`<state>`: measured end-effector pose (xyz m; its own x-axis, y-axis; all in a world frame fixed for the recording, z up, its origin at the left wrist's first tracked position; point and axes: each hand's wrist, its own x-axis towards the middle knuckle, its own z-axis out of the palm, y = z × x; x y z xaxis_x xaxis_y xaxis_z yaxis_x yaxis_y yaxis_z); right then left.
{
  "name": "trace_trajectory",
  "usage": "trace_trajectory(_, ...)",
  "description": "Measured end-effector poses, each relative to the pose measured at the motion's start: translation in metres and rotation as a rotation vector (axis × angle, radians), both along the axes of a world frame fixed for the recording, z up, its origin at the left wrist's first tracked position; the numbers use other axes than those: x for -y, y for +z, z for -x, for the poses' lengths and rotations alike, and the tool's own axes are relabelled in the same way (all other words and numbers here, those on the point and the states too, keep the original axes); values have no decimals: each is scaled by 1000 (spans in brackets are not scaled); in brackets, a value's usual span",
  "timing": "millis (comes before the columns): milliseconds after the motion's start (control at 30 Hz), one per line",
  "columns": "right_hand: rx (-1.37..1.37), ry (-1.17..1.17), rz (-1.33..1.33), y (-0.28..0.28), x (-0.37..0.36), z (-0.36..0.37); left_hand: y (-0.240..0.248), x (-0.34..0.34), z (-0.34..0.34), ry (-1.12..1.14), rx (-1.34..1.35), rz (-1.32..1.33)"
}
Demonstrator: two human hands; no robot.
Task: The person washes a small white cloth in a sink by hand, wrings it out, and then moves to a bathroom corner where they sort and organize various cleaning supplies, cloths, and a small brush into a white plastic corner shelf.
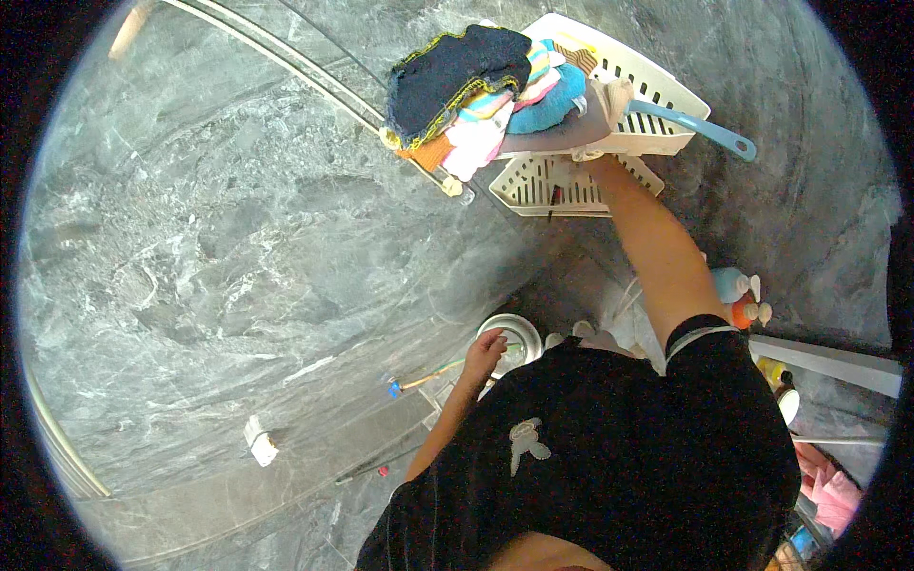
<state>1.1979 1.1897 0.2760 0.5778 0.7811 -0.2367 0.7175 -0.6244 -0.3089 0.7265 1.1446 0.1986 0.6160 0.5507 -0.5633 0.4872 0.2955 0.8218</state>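
Observation:
My right arm reaches up to a white slotted wall rack [687, 95] in the corner. My right hand [592, 158] is at the rack's lower front edge, its fingers mostly hidden, so its grip cannot be made out. Cloths crowd the rack's left side: a dark navy cloth with yellow stitched edging [457, 81], a blue cloth [550, 112], a pink-and-white cloth [481, 141] and a beige piece [614, 98]. My left hand [486, 352] hangs low with loosely bent fingers, nothing visible in it, beside a round white basin [519, 335].
Below the first rack is a second slotted rack [533, 190]. A blue handle [705, 128] juts out to the right. Metal rails [286, 71] run along the grey marbled wall. Pump bottles [738, 285] stand at right; a pink cloth [833, 495] lies lower right.

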Motion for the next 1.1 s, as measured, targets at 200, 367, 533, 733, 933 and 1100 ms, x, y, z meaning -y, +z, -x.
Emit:
trace_trajectory(200,110,-235,-575,29,62,38,13,-10,-12,164,234,-161)
trace_trajectory(367,-519,-151,-975,65,112,145,77,-21,-63,360,347,-189)
trace_trajectory(533,-754,-14,-774,63,128,179,118,-29,-106,405,576,23)
trace_trajectory(733,-775,97,-676,84,134,199,123,-14,-108,-310,213,-95)
trace_trajectory(933,-816,-6,-729,94,132,210,132,0,-95,-172,347,61)
trace_trajectory(1100,-999,44,-623,106,119,222,143,3,-74,-165,410,33)
